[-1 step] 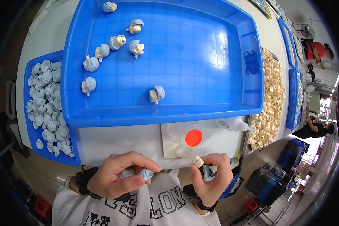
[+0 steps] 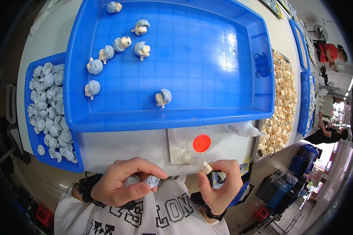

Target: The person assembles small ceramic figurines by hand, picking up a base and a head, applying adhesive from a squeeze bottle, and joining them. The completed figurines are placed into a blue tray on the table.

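Fingers curled, my left hand (image 2: 121, 182) holds a light blue doll hair piece (image 2: 152, 181) near its fingertips. A second, greyer-looking hair piece (image 2: 131, 180) sits deeper in the same hand. Between thumb and forefinger, my right hand (image 2: 222, 184) pinches a small cream doll head piece (image 2: 206, 168), over the table's near edge. Just beyond that piece stands a clear round container with a red-orange middle (image 2: 201, 143). In the large blue tray (image 2: 176, 121) lie several finished-looking doll heads (image 2: 163, 98) with blue hair, mostly toward its left side.
At the left, a blue tray (image 2: 79, 164) is heaped with blue hair pieces (image 2: 49, 109). To the right, a metal tray (image 2: 256, 156) holds many cream head pieces (image 2: 280, 105). A white squeeze bottle (image 2: 243, 129) lies by the big tray. Other people stand farther right.
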A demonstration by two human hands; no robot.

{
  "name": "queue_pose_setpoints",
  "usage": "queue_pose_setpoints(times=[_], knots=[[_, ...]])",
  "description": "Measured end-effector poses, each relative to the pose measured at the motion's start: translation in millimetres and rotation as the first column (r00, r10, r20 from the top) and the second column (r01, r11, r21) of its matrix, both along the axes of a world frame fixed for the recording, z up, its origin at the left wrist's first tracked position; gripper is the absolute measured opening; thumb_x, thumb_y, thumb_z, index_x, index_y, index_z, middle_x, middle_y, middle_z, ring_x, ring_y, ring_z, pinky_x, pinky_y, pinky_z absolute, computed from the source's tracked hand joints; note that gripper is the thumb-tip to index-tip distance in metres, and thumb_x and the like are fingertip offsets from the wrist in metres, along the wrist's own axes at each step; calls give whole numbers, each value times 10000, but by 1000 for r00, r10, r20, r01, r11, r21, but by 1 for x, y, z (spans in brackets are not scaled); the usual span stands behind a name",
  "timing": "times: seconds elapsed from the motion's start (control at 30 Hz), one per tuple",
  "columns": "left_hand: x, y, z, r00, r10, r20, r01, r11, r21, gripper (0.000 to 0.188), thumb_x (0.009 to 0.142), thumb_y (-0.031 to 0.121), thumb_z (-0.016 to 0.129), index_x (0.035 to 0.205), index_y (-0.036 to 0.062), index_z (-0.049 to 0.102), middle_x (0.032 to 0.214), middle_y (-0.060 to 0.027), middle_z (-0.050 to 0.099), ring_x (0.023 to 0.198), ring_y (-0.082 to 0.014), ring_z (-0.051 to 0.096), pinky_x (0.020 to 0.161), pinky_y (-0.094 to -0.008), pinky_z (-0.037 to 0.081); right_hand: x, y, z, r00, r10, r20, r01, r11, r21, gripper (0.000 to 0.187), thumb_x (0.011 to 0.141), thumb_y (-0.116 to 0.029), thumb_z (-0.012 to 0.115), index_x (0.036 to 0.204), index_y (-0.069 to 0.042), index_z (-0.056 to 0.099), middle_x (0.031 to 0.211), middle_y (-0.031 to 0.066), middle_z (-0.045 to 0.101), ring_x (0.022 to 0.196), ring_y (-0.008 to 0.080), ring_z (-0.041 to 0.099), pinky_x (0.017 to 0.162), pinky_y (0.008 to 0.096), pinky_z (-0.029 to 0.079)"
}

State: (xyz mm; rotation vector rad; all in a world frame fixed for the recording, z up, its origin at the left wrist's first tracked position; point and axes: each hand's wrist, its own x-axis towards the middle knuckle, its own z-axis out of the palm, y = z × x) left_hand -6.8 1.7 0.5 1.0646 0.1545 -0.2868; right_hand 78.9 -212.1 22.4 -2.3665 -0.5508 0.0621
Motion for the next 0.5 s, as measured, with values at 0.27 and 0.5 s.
queue_pose_setpoints(times=[0.27, 0.5], knots=[[1, -1, 1, 1000, 8, -2, -8, 1000, 0, 337, 880, 257, 522, 1065, -23, 549, 874, -101, 618, 694, -105, 571, 613, -221, 422, -2, -1, -1, 997, 54, 62, -56, 998, 35, 343, 567, 38, 671, 885, -77, 614, 807, 57, 580, 703, 221, 515, 609, 311, 395], [1, 1, 0, 1000, -5, 9, 5, 1000, 1, 344, 882, 265, 520, 1066, -24, 547, 883, -102, 616, 704, -109, 582, 613, -221, 424, -3, -2, 0, 986, 132, 102, -132, 991, 1, 367, 555, 123, 624, 866, -71, 620, 788, 56, 548, 710, 186, 532, 587, 271, 417]])
